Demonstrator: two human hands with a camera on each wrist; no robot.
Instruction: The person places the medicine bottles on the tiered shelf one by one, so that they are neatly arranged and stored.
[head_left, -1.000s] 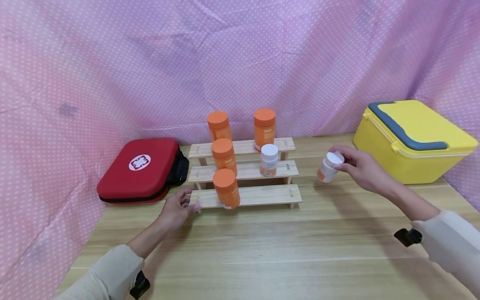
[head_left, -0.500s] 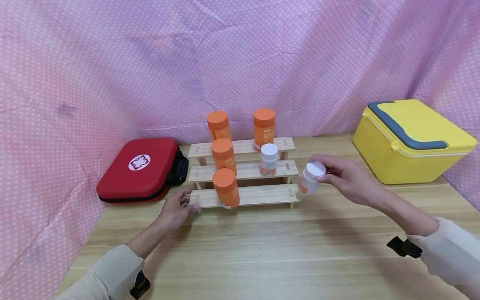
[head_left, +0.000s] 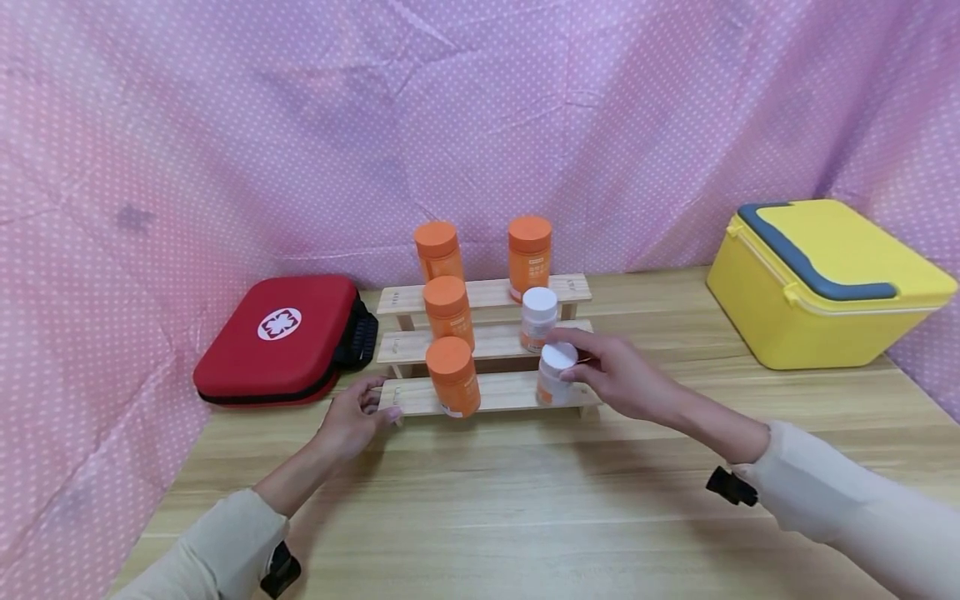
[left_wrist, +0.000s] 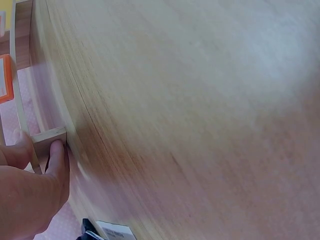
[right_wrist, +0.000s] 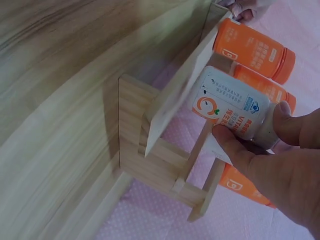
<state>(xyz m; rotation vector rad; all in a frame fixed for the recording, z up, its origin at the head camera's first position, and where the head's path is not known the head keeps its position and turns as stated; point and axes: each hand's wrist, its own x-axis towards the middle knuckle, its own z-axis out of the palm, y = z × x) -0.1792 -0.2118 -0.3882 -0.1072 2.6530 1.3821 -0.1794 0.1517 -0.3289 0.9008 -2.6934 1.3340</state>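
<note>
My right hand [head_left: 622,377] pinches a white pill bottle [head_left: 553,385] near its cap, at the right end of the lowest step of a three-step wooden rack [head_left: 510,392]. In the right wrist view the bottle [right_wrist: 231,107] shows an orange-and-white label, its base close to the board. My left hand [head_left: 351,421] grips the rack's lower left end; in the left wrist view its thumb and finger are around the end piece [left_wrist: 50,137]. On the left side of the steps stand orange bottles, the front one [head_left: 453,379] on the lowest. Another white bottle [head_left: 537,317] stands on the middle step.
A red first-aid case [head_left: 277,337] lies left of the rack. To the right sits a yellow box [head_left: 817,292] with a grey handle. Another orange bottle [head_left: 529,258] occupies the top step's right side. A pink dotted cloth [head_left: 480,133] hangs behind the table.
My right hand has carried the white bottle leftward from beside the yellow box to the lowest step's right end. The left hand has stayed on the rack.
</note>
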